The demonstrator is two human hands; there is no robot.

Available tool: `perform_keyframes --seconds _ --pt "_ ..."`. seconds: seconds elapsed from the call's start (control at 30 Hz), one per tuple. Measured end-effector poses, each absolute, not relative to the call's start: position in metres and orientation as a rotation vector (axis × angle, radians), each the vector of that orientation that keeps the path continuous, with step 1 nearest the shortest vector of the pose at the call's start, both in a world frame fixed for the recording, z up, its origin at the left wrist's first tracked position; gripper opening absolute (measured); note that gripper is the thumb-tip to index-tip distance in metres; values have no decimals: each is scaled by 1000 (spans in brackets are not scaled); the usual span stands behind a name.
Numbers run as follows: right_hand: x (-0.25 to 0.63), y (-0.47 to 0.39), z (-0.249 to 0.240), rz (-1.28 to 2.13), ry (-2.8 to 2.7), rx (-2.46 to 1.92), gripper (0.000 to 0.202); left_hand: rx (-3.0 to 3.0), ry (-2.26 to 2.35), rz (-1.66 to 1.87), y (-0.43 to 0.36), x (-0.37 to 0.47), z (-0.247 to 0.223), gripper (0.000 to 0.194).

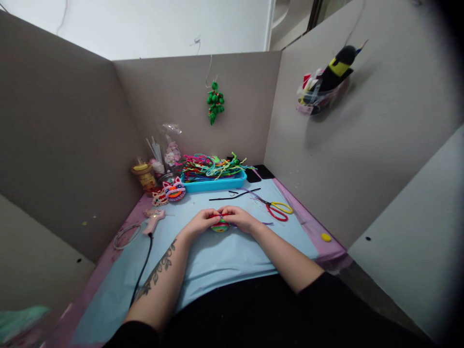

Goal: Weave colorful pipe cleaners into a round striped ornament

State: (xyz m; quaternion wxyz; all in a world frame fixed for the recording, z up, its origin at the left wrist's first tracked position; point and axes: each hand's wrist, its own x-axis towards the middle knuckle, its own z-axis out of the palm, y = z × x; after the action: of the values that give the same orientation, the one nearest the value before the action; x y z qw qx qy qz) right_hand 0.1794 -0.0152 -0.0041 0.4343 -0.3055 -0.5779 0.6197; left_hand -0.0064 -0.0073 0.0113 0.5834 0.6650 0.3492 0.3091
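Observation:
Between my hands is a small rounded craft piece (pixel 220 226) with red, green and yellow bands, apparently made of pipe cleaners. My left hand (pixel 203 222) grips its left side with thumb and fingers pinched. Closed on the right side of the same piece is my right hand (pixel 239 219), its fingertips almost meeting the left ones. A purple pipe cleaner end (pixel 268 224) sticks out past my right hand. The fingers cover much of the piece's top. Beyond my hands lie black pipe cleaners (pixel 235 195) and scissors (pixel 277 209) with one red and one yellow handle.
A blue tray (pixel 213 184) heaped with coloured pipe cleaners stands at the back. Left of it are lion-like faces (pixel 174 189) and a lidded cup (pixel 144 176). A pink glue gun (pixel 154 221) with cord lies at left, a yellow disc (pixel 326 237) at right. Grey panels enclose the table.

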Motion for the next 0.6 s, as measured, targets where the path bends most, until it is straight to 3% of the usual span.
perform_keyframes --seconds 0.3,0.6 --pt "177 -22 1 546 -1804 -873 12 1384 906 898 -7 -4 12 32" --pt "176 -23 -1 518 -1829 -879 12 1133 848 843 -11 -6 16 34"
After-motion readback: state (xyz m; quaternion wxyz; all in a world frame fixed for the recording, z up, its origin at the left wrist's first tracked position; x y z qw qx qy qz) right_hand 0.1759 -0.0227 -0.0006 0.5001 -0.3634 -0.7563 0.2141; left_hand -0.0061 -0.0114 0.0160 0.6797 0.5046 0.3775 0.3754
